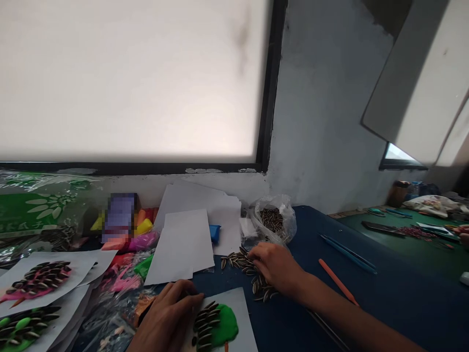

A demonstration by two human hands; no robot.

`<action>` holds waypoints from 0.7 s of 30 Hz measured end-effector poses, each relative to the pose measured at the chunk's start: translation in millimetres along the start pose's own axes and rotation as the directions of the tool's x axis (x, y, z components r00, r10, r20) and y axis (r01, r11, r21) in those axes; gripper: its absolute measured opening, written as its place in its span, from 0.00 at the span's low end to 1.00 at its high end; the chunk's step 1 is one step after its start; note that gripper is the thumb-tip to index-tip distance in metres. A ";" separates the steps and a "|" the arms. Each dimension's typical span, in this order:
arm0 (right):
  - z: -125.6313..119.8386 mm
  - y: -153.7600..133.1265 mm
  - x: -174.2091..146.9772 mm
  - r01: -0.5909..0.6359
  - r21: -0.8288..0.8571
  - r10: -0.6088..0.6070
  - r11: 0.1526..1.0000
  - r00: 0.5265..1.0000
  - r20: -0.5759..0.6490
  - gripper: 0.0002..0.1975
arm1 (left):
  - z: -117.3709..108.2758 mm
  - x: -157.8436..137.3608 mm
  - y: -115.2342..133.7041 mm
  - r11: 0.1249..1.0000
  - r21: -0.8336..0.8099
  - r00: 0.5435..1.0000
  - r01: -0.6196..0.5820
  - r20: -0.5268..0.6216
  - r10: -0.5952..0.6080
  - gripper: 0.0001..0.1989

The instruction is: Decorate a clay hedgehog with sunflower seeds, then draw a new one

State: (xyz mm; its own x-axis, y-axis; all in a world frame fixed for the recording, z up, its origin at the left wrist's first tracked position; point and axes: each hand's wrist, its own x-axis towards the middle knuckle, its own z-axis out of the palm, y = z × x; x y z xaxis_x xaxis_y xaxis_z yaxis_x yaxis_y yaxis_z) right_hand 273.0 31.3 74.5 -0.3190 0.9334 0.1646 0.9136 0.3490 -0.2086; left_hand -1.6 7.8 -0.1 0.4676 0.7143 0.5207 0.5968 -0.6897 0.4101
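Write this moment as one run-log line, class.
left hand: at white paper sheet with green clay; right hand: at loose striped seeds; clear plastic bag: beyond seeds

1. Left hand (163, 313): low in view, back upward, its lower part cut off by the bottom edge.
2. Left fingers (192, 299): bent, close together, pointing forward and to the right.
3. Right hand (273, 264): farther forward, well apart from the left, back upward.
4. Right fingers (258, 252): curled downward and leftward; whether they pinch cannot be told.
5. Right forearm (340, 303): bare, slanting in from the lower right.
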 end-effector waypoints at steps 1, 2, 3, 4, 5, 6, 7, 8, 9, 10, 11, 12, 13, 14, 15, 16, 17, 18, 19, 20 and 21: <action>-1.9 -0.1 0.1 0.001 0.004 -0.001 1.000 1.000 0.003 0.10 | -0.7 0.2 0.4 1.000 -0.003 1.000 -0.004 0.009 0.004 0.15; -3.9 -0.4 0.0 0.006 0.009 -0.006 1.000 1.000 0.014 0.11 | -1.2 0.2 1.0 1.000 -0.006 1.000 -0.004 0.014 0.004 0.15; -5.7 -0.7 -0.4 0.015 0.015 -0.015 1.000 0.999 0.033 0.10 | -1.5 -0.1 1.7 1.000 -0.009 1.000 0.000 0.012 0.000 0.15; -7.3 -1.2 -1.1 0.026 0.022 -0.027 0.999 0.998 0.057 0.09 | -1.7 -0.5 2.6 1.000 -0.013 1.000 0.007 0.006 -0.007 0.15; -8.4 -1.8 -1.9 0.036 0.027 -0.038 0.999 0.996 0.082 0.07 | -1.9 -1.0 3.6 1.000 -0.016 1.000 0.017 -0.002 -0.017 0.15; -9.0 -2.5 -2.8 0.046 0.030 -0.049 0.998 0.993 0.106 0.07 | -2.1 -1.4 4.9 1.000 -0.018 1.000 0.026 -0.008 -0.026 0.16; -9.0 -3.3 -3.7 0.054 0.031 -0.058 0.998 0.990 0.128 0.07 | -2.4 -1.7 6.2 0.999 -0.019 1.000 0.029 -0.009 -0.029 0.16; -8.5 -4.1 -4.5 0.061 0.031 -0.065 0.998 0.987 0.147 0.07 | -2.9 -1.7 7.6 0.999 -0.018 0.999 0.031 -0.008 -0.031 0.15; -7.6 -4.8 -5.2 0.065 0.030 -0.069 0.997 0.984 0.165 0.06 | -3.6 -1.5 9.1 0.999 -0.016 0.999 0.035 -0.006 -0.035 0.15; -6.4 -5.5 -5.6 0.068 0.029 -0.073 0.997 0.981 0.182 0.06 | -4.3 -1.1 10.4 0.999 -0.014 0.999 0.040 0.001 -0.040 0.15; -5.2 -6.0 -5.8 0.070 0.028 -0.074 0.997 0.978 0.197 0.06 | -5.0 -0.5 11.4 0.999 -0.016 0.999 0.044 0.012 -0.044 0.14; -4.0 -6.4 -5.9 0.068 0.027 -0.072 0.997 0.975 0.209 0.06 | -5.6 0.2 12.1 0.999 -0.022 0.999 0.046 0.025 -0.046 0.14; -3.2 -6.8 -5.8 0.063 0.025 -0.067 0.998 0.974 0.216 0.06 | -5.9 0.9 12.3 0.998 -0.032 0.998 0.047 0.037 -0.046 0.15; -2.9 -7.1 -5.7 0.055 0.023 -0.059 0.998 0.973 0.221 0.06 | -5.9 1.5 11.9 0.998 -0.045 0.998 0.046 0.046 -0.044 0.15; -3.1 -7.5 -5.6 0.047 0.022 -0.051 0.999 0.973 0.225 0.06 | -5.7 1.8 11.0 0.997 -0.057 0.998 0.045 0.049 -0.042 0.16; -4.1 -7.9 -5.7 0.039 0.025 -0.043 0.999 0.973 0.226 0.06 | -5.1 1.9 9.9 0.997 -0.066 0.998 0.044 0.045 -0.041 0.16; -5.8 -8.4 -5.8 0.030 0.032 -0.037 0.999 0.974 0.225 0.06 | -4.3 1.8 8.5 0.996 -0.071 0.998 0.046 0.039 -0.044 0.16; -8.0 -8.9 -6.2 0.025 0.046 -0.035 0.999 0.973 0.230 0.06 | -3.5 1.5 7.3 0.996 -0.074 0.998 0.057 0.033 -0.054 0.15; -10.6 -9.5 -6.7 0.025 0.066 -0.041 0.997 0.970 0.240 0.07 | -2.7 1.2 6.4 0.995 -0.076 0.997 0.071 0.028 -0.069 0.15; -13.1 -10.3 -7.3 0.032 0.091 -0.055 0.995 0.964 0.259 0.07 | -2.0 0.9 5.9 0.993 -0.080 0.996 0.087 0.024 -0.085 0.15; -15.4 -11.3 -8.2 0.041 0.128 -0.077 0.991 0.953 0.292 0.08 | -1.4 0.7 6.1 0.991 -0.084 0.995 0.100 0.020 -0.099 0.15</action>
State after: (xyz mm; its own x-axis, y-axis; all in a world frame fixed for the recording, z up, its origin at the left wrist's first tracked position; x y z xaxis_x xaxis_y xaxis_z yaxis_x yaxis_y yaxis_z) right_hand 269.2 18.5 90.4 -0.4482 0.8874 -0.1082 0.8599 0.3949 -0.3235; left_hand 1.4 3.9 3.8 0.4193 0.7814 0.4621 0.5841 -0.6219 0.5215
